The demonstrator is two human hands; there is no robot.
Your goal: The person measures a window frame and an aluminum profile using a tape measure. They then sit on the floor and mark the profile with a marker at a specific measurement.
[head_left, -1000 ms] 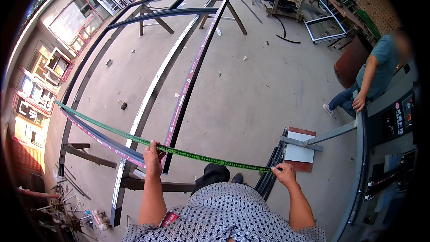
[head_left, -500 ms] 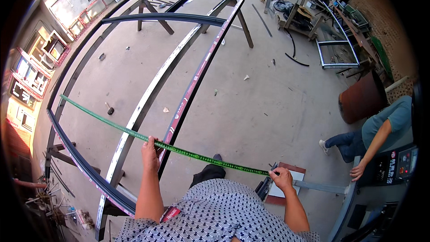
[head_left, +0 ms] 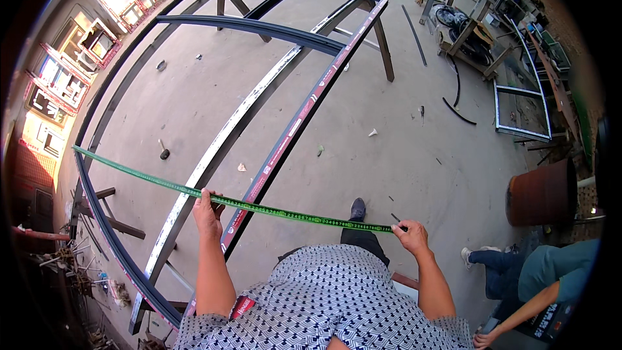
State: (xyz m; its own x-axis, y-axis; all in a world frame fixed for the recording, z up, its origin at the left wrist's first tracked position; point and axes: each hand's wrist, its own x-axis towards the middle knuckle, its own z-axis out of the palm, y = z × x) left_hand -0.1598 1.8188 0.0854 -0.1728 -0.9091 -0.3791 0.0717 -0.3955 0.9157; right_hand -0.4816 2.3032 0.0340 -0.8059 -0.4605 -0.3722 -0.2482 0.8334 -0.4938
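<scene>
A green measuring tape [head_left: 285, 212] is stretched from the curved left rail of a big dark metal frame [head_left: 265, 26] to my right side. My left hand [head_left: 206, 212] pinches the tape above a pale inner bar [head_left: 214, 155] of the frame, close to a dark bar with red edging [head_left: 291, 133]. My right hand [head_left: 409, 234] grips the tape's near end over the concrete floor. The tape's far end meets the curved rail [head_left: 76, 150] at the left.
The frame rests on wooden trestles [head_left: 382, 52]. A rusty barrel [head_left: 543, 193] stands at the right, beside another person in a teal top [head_left: 551, 271]. Metal frames and benches [head_left: 518, 100] fill the back right. A hammer [head_left: 163, 151] lies on the floor under the frame.
The view has tilted and shifted, bringing the frame closer. Both hands keep hold of the tape. The person at the right has moved lower in view, and the barrel has come into sight.
</scene>
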